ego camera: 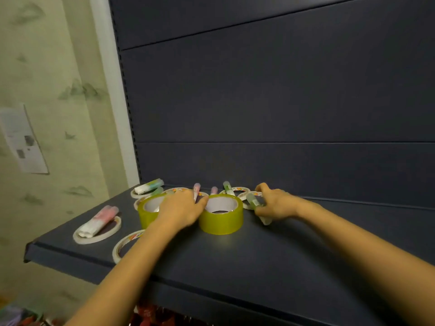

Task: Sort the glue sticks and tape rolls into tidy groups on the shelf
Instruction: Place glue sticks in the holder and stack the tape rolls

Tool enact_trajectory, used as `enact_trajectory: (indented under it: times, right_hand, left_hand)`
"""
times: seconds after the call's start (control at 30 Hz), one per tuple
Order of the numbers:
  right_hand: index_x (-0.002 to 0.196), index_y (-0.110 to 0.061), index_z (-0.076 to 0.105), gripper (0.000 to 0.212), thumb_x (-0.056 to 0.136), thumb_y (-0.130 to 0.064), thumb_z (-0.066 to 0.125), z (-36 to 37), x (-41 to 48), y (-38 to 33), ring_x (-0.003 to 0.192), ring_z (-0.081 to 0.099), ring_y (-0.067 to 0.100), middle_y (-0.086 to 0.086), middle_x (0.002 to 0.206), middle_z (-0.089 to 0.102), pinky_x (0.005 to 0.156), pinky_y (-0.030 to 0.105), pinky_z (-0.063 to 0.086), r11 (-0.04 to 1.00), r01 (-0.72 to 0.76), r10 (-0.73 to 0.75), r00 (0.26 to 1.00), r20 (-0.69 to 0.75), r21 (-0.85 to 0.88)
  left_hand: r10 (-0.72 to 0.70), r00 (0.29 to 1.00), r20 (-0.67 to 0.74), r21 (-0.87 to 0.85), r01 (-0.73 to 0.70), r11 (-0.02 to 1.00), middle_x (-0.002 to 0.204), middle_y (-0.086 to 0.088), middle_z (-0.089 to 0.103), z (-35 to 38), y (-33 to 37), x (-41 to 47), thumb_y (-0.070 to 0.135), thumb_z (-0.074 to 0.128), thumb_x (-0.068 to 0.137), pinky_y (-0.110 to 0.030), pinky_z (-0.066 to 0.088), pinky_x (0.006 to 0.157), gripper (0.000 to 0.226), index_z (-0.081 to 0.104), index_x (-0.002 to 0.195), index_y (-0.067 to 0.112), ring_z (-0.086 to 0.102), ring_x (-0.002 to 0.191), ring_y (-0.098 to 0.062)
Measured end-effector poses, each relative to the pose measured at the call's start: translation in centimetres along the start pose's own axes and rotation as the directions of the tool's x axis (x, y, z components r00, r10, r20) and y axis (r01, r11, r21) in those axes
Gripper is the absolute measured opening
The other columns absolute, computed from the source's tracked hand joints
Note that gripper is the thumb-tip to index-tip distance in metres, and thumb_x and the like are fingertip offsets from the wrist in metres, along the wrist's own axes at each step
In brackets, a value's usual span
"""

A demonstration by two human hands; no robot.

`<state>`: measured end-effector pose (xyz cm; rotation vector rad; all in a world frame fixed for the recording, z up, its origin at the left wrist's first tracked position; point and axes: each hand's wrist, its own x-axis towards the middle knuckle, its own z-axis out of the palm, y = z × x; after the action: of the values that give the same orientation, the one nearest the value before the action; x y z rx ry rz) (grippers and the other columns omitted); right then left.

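Note:
Two wide yellow tape rolls point(221, 216) point(148, 209) stand on the dark shelf point(259, 250). My left hand point(182, 208) rests between them, fingers spread over a pink glue stick point(196, 190). My right hand point(274, 203) is closed around a green glue stick point(253, 201) just right of the nearer yellow roll. Thin white tape rolls point(97, 229) point(124, 243) lie flat at the left. Pink glue sticks point(100, 221) lie on one of them. More white rolls point(235, 190) and glue sticks point(149, 186) point(227, 187) sit along the back.
The shelf's dark back panel point(282, 102) rises behind the items. The shelf's left end point(30, 251) borders a wallpapered wall point(47, 90) with a paper notice point(22, 140). Bare shelf surface stretches to the right. Red items point(150, 314) show below the shelf.

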<state>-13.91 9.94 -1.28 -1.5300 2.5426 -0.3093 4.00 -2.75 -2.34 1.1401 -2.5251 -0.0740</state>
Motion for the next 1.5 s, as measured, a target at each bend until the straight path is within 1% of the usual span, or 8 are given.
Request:
enact_trajectory:
  times: [0.13, 0.27, 0.4, 0.6, 0.83, 1.1, 1.3, 1.5]
  right_hand:
    - [0.129, -0.014, 0.028, 0.052, 0.087, -0.024, 0.058, -0.7, -3.1, 0.6, 0.081, 0.063, 0.029, 0.014, 0.107, 0.059, 0.080, 0.039, 0.052, 0.961, 0.003, 0.031, 0.992, -0.118, 0.277]
    - [0.116, -0.013, 0.033, 0.041, 0.086, -0.023, 0.059, -0.6, -6.0, 1.5, 0.072, 0.065, 0.030, 0.004, 0.084, 0.062, 0.071, 0.038, 0.054, 0.934, -0.005, 0.111, 0.954, -0.277, 0.358]
    - [0.107, -0.018, 0.034, 0.030, 0.091, -0.030, 0.056, 0.2, -9.1, 2.8, 0.078, 0.063, 0.031, 0.012, 0.093, 0.064, 0.080, 0.045, 0.052, 0.929, -0.061, 0.221, 0.883, -0.415, 0.366]
    - [0.116, -0.018, 0.036, 0.030, 0.095, -0.034, 0.050, 0.8, -14.9, 6.1, 0.082, 0.063, 0.031, 0.013, 0.089, 0.063, 0.077, 0.042, 0.051, 0.915, -0.150, 0.341, 0.785, -0.517, 0.374]
    - [0.107, -0.019, 0.032, 0.024, 0.096, -0.031, 0.049, -0.6, -23.3, 12.0, 0.070, 0.057, 0.026, 0.007, 0.081, 0.059, 0.064, 0.034, 0.043, 0.893, -0.274, 0.443, 0.675, -0.591, 0.356]
    - [0.117, -0.008, 0.043, 0.027, 0.097, -0.026, 0.048, -3.1, -34.4, 20.6, 0.081, 0.059, 0.031, 0.012, 0.082, 0.061, 0.070, 0.036, 0.041, 0.868, -0.381, 0.493, 0.586, -0.643, 0.319]
    - [0.117, -0.009, 0.052, 0.030, 0.091, -0.023, 0.058, -4.9, -40.0, 27.4, 0.089, 0.062, 0.026, 0.011, 0.103, 0.065, 0.084, 0.041, 0.047, 0.884, -0.352, 0.462, 0.553, -0.693, 0.308]
    - [0.115, -0.010, 0.046, 0.044, 0.082, -0.023, 0.071, -6.1, -40.7, 31.9, 0.075, 0.057, 0.018, -0.005, 0.073, 0.055, 0.074, 0.034, 0.047, 0.895, -0.259, 0.446, 0.522, -0.727, 0.363]
  left_hand:
    - [-0.014, 0.984, 0.177, 0.038, 0.007, 0.999, 0.133, -0.019, 0.052, 0.5, -0.4, 2.7, 0.051, 0.039, 0.092, -0.037, 0.040, 0.095, 0.061, 0.043, 0.134, 0.007, 0.052, 0.118, -0.036]
    - [0.054, 0.952, 0.300, -0.034, -0.046, 0.998, 0.131, -0.021, 0.051, 1.1, 0.0, 3.8, 0.030, 0.049, 0.089, -0.035, 0.049, 0.088, 0.054, 0.037, 0.136, 0.008, 0.060, 0.103, -0.040]
    - [0.140, 0.967, 0.215, -0.034, -0.136, 0.990, 0.111, -0.021, 0.064, 0.9, 0.2, 4.4, 0.025, 0.047, 0.090, -0.035, 0.049, 0.085, 0.030, 0.057, 0.104, 0.001, 0.062, 0.097, -0.038]
    - [0.284, 0.953, 0.107, -0.082, -0.276, 0.958, 0.081, -0.016, 0.060, -1.1, 4.2, 3.8, 0.029, 0.053, 0.088, -0.036, 0.045, 0.073, 0.029, 0.052, 0.071, 0.006, 0.058, 0.085, -0.035]
    - [0.454, 0.885, 0.098, -0.282, -0.413, 0.866, 0.074, -0.020, 0.068, -1.2, 15.1, -0.2, 0.024, 0.053, 0.086, -0.038, 0.052, 0.075, 0.029, 0.063, 0.081, -0.003, 0.062, 0.076, -0.035]
    - [0.584, 0.811, 0.040, -0.395, -0.524, 0.755, 0.076, -0.023, 0.068, -0.9, 29.2, -7.5, 0.023, 0.053, 0.085, -0.040, 0.052, 0.078, 0.030, 0.063, 0.080, -0.005, 0.063, 0.082, -0.037]
    - [0.593, 0.804, 0.027, -0.421, -0.529, 0.737, 0.075, -0.022, 0.068, -0.3, 36.8, -12.2, 0.023, 0.051, 0.086, -0.042, 0.051, 0.076, 0.030, 0.062, 0.083, -0.005, 0.064, 0.080, -0.036]
    - [0.543, 0.839, 0.029, -0.390, -0.490, 0.779, 0.074, -0.021, 0.065, 0.4, 40.6, -14.5, 0.024, 0.052, 0.088, -0.038, 0.049, 0.067, 0.025, 0.057, 0.074, 0.003, 0.056, 0.067, -0.029]
